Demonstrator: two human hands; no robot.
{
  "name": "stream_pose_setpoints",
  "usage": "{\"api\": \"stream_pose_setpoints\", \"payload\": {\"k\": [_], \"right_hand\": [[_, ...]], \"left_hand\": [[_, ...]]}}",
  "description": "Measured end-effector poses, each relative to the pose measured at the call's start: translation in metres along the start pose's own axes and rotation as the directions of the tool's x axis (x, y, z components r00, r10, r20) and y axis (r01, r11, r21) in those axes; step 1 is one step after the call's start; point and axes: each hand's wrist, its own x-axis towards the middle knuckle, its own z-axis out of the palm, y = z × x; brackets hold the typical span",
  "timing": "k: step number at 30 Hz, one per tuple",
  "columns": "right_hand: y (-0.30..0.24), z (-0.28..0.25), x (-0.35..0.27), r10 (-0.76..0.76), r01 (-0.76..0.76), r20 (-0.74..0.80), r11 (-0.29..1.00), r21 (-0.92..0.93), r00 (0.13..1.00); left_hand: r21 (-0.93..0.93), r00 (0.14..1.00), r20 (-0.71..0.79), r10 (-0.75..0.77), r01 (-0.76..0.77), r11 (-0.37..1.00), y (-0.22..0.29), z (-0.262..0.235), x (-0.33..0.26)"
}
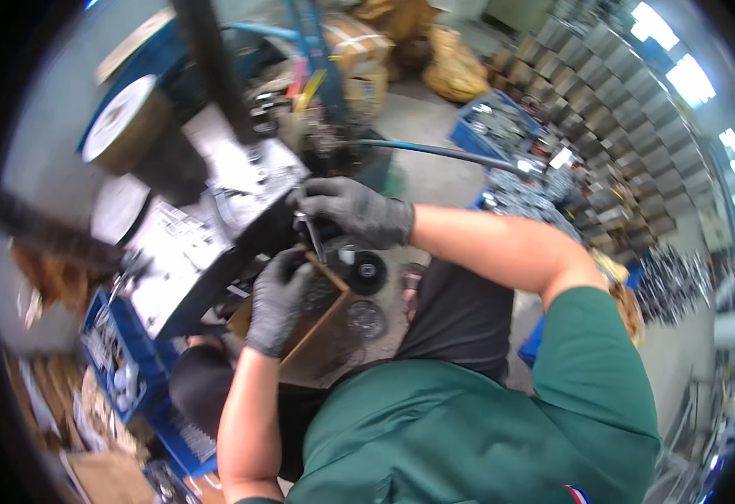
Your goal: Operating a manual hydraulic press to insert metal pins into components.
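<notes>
Both of my hands wear dark grey work gloves and are close together in front of the machine's metal table. My right hand (357,212) pinches the upper end of a slim, shiny metal piece (312,238), which hangs tilted from the fingers. Just below and to the left, my left hand (278,304) is over the edge of an open brown box (327,312). Its fingers curl inward near the piece's lower end; whether they hold anything is hidden. The metal table (184,270) carries small metal parts and a thick cylindrical press column (151,139).
Blue bins of metal parts stand at the lower left (124,357) and upper right (495,126). A dark hose (443,153) crosses beyond my right hand. Stacked grey blocks (611,101) line the right side. A round black part (367,270) is beside the box.
</notes>
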Motion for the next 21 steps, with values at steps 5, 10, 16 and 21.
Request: {"api": "stream_pose_setpoints", "payload": {"k": [5, 10, 16, 21], "right_hand": [[-0.013, -0.121, -0.071, 0.171, -0.073, 0.051, 0.649, -0.757, 0.984], [0.106, -0.277, -0.226, 0.477, -0.601, -0.473, 0.155, -0.784, 0.741], [0.187, -0.336, -0.450, 0.510, -0.741, -0.683, -0.123, -0.660, 0.524], [0.212, -0.314, -0.517, 0.388, -0.949, -0.880, -0.036, -0.312, 0.275]], "left_hand": [[0.362, 0.989, 0.123, 0.077, -0.117, 0.925, -0.010, 0.004, -0.004], [0.548, 0.949, 0.314, -0.007, -0.176, 0.818, -0.012, 0.011, -0.012], [0.661, 0.860, 0.465, -0.210, -0.179, 0.729, -0.034, 0.017, -0.016], [0.720, 0.839, 0.446, -0.313, -0.128, 0.682, -0.060, 0.007, -0.028]]}}
